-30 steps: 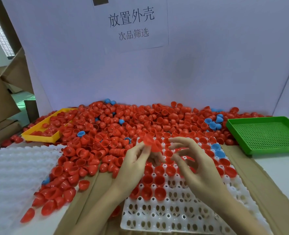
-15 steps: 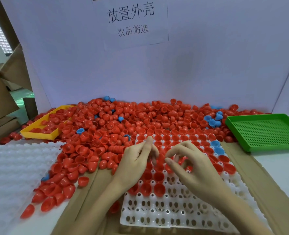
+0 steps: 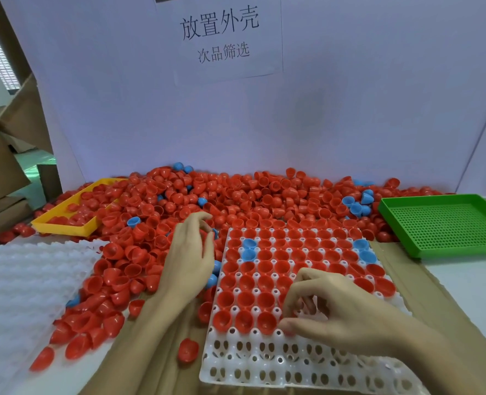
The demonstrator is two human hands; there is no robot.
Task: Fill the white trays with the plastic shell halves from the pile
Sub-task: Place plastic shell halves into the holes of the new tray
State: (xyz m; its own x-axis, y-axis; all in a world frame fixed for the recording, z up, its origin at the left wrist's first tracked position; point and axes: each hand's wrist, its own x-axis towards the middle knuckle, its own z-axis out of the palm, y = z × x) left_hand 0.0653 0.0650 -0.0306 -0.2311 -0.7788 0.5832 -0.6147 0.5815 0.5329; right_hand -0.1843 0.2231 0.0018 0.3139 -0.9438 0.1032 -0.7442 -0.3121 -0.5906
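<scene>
A white tray (image 3: 264,363) with round cups lies on brown cardboard (image 3: 450,303) at the front of the counter (image 3: 469,277). Its far rows hold red shell halves (image 3: 267,283), open side up, with a few blue shell halves (image 3: 249,253) among them near the left and right edges; the nearest rows of cups are bare. The right hand (image 3: 341,317) rests over the tray's right middle, at the boundary between filled and bare cups. Its fingers (image 3: 298,283) are curled downward and the thumb lies low along the front, but whether they pinch a shell I cannot tell, since the hand covers that spot. The left hand (image 3: 190,258) is just off the tray's left edge, reaching into the pile (image 3: 236,201) of red halves. Its fingers are bent at the tips toward the shells there; the hand is motion-blurred and a grip cannot be made out. The pile spreads across the back of the counter against a pale wall board bearing a printed paper sign (image 3: 224,35). A yellow tray (image 3: 65,223), partly filled with red halves, sits at the far left, a green perforated tray (image 3: 447,223) at the far right, and a stack of white trays (image 3: 25,286) lies at the near left.
</scene>
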